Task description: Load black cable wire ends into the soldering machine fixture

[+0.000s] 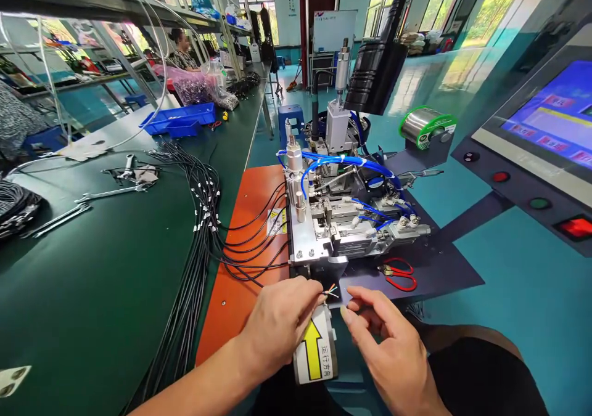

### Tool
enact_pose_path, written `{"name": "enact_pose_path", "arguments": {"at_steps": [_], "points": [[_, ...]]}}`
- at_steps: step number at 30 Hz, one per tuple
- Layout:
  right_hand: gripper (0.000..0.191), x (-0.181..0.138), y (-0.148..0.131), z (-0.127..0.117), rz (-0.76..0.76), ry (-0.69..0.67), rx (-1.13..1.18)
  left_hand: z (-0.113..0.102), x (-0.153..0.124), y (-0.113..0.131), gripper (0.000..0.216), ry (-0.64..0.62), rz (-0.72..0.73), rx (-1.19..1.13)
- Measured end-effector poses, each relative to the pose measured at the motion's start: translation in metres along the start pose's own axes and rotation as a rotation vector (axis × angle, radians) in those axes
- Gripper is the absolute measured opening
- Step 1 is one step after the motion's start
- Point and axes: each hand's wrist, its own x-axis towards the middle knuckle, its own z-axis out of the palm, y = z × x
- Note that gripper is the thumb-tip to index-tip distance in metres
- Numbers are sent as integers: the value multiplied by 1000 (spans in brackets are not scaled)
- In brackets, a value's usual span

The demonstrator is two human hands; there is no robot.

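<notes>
My left hand pinches the end of a black cable close to the front of a metal machine. Thin coloured wires fan out from the cable end past my fingertips. Just to the right, my right hand is held with thumb and fingers apart and nothing visible between them. Below the left hand sits a white part with a yellow arrow label. Several black cables run from a bundle across an orange plate to the machine's left side.
Red-handled cutters lie on the dark plate at the right. A solder spool stands behind, and a control panel juts in at right. Wrenches and blue trays lie on the green table. A person sits farther back.
</notes>
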Motion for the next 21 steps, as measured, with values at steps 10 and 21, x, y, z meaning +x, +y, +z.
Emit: {"name": "enact_pose_path", "arguments": {"at_steps": [10, 21], "points": [[20, 15, -13, 2, -147, 40, -80, -4, -4, 1, 13, 134, -73, -151], [25, 16, -26, 27, -427, 147, -199, 3, -4, -2, 23, 84, -104, -25]]}}
